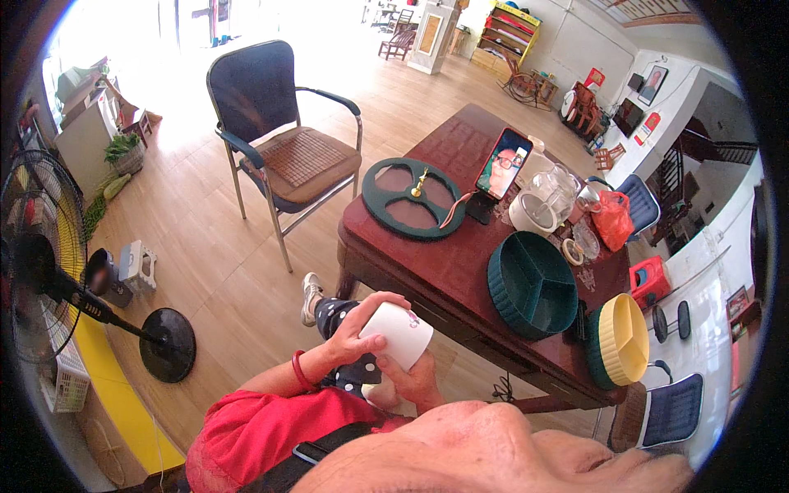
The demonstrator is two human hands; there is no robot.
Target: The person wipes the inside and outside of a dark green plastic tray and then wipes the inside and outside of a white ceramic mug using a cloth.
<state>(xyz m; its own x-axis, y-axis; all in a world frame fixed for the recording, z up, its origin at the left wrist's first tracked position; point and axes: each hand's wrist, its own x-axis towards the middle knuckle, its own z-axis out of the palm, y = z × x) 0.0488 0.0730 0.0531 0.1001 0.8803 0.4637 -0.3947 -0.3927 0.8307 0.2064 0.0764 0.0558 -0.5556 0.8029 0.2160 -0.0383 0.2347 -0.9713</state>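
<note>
A smooth white cylindrical container (pixel 399 335) with a small pinkish print near one edge is held tilted above my lap, in front of the table. My left hand (pixel 355 330), with a red band at its wrist, wraps around the container's upper left side. From below, my right hand (pixel 413 383) closes on its lower end, fingers partly hidden. Nearest on the table (pixel 411 267) are a dark green ring-shaped rack (pixel 380 215) with a gold centre knob and a round green divided tray (pixel 514 289).
A phone (pixel 503 164) stands propped on the table, beside a glass teapot (pixel 555 193) and a red plastic bag (pixel 612 220). A yellow-and-green divided tray (pixel 625 337) sits at the right corner. Left are an armchair (pixel 283 156) and a standing fan (pixel 168 345).
</note>
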